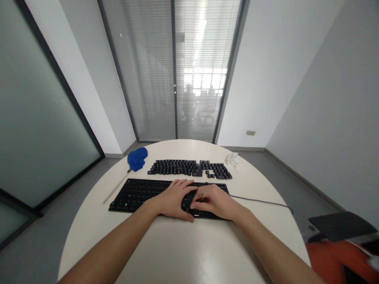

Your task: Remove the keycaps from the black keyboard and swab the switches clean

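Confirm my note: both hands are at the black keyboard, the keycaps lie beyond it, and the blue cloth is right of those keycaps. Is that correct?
Not quite: in the head view, the blue cloth lies left of the keycaps. The rest stands: left hand and right hand are at the black keyboard, with the keycaps beyond it.

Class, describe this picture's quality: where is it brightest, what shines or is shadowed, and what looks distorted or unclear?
Head view: glare through the blinds washes out detail; head view: a soft sheen on the tabletop, a faint shadow beside the right forearm; head view: walls lean outward, suggesting wide-angle distortion; head view: lettering on the loose keycaps is too small to read.
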Demonstrator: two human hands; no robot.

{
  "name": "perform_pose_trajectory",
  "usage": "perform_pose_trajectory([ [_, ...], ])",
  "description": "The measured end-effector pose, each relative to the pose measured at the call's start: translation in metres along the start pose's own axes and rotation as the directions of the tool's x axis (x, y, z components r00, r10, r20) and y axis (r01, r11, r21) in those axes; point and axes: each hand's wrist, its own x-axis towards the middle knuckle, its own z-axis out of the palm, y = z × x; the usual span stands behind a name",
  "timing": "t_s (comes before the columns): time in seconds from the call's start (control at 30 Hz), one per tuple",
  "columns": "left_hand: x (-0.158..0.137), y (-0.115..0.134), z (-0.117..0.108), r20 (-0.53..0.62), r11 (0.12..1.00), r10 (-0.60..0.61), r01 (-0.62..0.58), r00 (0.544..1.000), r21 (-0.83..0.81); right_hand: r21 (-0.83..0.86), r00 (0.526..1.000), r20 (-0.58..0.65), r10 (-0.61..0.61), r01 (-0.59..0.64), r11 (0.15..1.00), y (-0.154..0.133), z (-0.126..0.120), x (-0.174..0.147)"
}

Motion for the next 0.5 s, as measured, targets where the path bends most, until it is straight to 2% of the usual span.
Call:
perform_pose_trajectory([
  [0.13, 0.0, -0.001, 0.001, 0.003, 1.0, 0.003, -0.003, 1.0, 0.004, -0.031, 0.999, 0.04, -0.03, 0.032, 0.999, -0.002, -0.002, -0.001],
  [0.33, 0.0, 0.003, -0.001, 0.004, 1.0, -0.011, 0.011, 1.0, 0.018, -0.074, 0.997, 0.01, 0.074, -0.073, 0.995, 0.011, -0.005, -0.005],
  [0.5, 0.0, 0.006, -0.003, 0.015, 0.998, -0.016, 0.016, 1.0, 0.053, 0.039, 0.989, 0.015, 0.148, -0.148, 0.988, 0.015, -0.003, -0.006],
])
